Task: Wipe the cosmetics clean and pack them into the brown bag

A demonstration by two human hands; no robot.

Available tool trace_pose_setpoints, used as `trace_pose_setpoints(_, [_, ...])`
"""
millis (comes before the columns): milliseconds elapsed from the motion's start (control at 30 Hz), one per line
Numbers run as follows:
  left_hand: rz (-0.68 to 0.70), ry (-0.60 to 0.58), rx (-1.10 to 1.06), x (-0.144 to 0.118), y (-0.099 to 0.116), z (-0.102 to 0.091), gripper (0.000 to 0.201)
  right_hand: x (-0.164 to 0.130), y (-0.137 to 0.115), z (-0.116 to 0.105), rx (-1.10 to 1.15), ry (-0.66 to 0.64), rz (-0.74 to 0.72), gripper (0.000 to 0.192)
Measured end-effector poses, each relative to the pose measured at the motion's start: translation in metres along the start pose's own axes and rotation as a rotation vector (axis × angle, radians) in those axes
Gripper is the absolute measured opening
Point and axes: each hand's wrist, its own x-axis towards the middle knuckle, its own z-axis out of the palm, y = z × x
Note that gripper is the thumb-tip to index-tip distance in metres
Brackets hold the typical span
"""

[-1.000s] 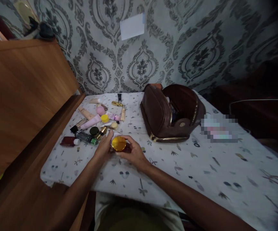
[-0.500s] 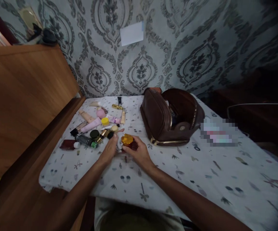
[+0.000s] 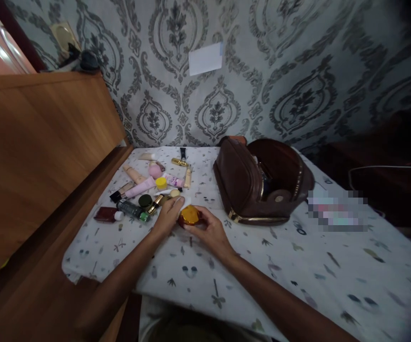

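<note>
Both hands have shifted slightly away from the body since the earlier frames, and the gold-lidded jar [image 3: 189,215] has gone with them, now lying closer to the scattered cosmetics and tilted, its lid facing the camera.

Tabletop [image 3: 298,266]: covered with a white cloth printed with small motifs, set against patterned wallpaper, with a wooden panel [image 3: 41,156] along its left edge.

Brown cosmetic bag [image 3: 258,183]: lies on its side, zipper open, mouth facing right and up, well to the right of the jar and not touching it.

Right hand [image 3: 210,231]: grip closed around the jar from the right and near side, fingers curled on its dark body, thumb at the lid rim.

Left hand [image 3: 169,216]: fingers pressed against the jar's left side with a piece of white tissue [image 3: 185,203] between fingertips and jar; grip narrow, fingers nearly straight. How firmly it clamps the tissue cannot be told.

Cosmetics to the left of the hands: a pale pink tube [image 3: 139,187], a dark green bottle [image 3: 132,209], a dark red bottle [image 3: 107,214], a pink sponge [image 3: 154,169], a yellow cap [image 3: 161,182], and a gold tube [image 3: 179,162] farther back.
</note>
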Motion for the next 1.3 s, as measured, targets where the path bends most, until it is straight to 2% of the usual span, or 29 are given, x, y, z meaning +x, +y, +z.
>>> trace_pose_setpoints(100, [-0.17, 0.045, -0.111, -0.001, -0.006, -0.003, 0.038, -0.002, 0.004, 0.0, -0.106, -0.006, -0.099, 0.055])
trace_pose_setpoints(200, [-0.343, 0.039, -0.209, -0.004, -0.007, -0.006, 0.032, -0.004, 0.002, -0.001, -0.117, -0.012, -0.145, 0.056])
trace_pose_setpoints(300, [-0.469, -0.02, -0.298, -0.005, -0.004, -0.01, 0.029, -0.004, -0.003, -0.003, -0.138, 0.004, -0.148, 0.058])
trace_pose_setpoints(400, [-0.533, -0.094, -0.377, -0.007, 0.0, -0.012, 0.029, -0.003, -0.004, -0.005, -0.185, 0.037, -0.174, 0.056])
trace_pose_setpoints(467, [-0.53, -0.107, -0.418, -0.009, 0.002, -0.01, 0.026, -0.001, -0.002, -0.006, -0.214, 0.058, -0.201, 0.054])
trace_pose_setpoints(600, [-0.467, -0.062, -0.467, -0.014, 0.003, -0.004, 0.02, 0.001, -0.001, -0.008, -0.266, 0.066, -0.206, 0.054])
trace_pose_setpoints(800, [-0.428, 0.039, -0.445, -0.02, 0.002, 0.0, 0.049, -0.002, -0.004, -0.007, -0.37, 0.073, -0.195, 0.061])
trace_pose_setpoints(1000, [-0.37, 0.077, -0.439, -0.016, -0.001, -0.002, 0.054, -0.004, 0.001, -0.003, -0.328, 0.024, -0.237, 0.056])
trace_pose_setpoints(1200, [-0.32, 0.01, -0.433, -0.013, 0.0, -0.003, 0.044, -0.008, 0.002, -0.003, -0.299, -0.078, -0.296, 0.067])
trace_pose_setpoints(1300, [-0.369, -0.045, -0.404, -0.012, 0.004, -0.006, 0.042, -0.008, 0.0, -0.005, -0.295, -0.108, -0.327, 0.07])
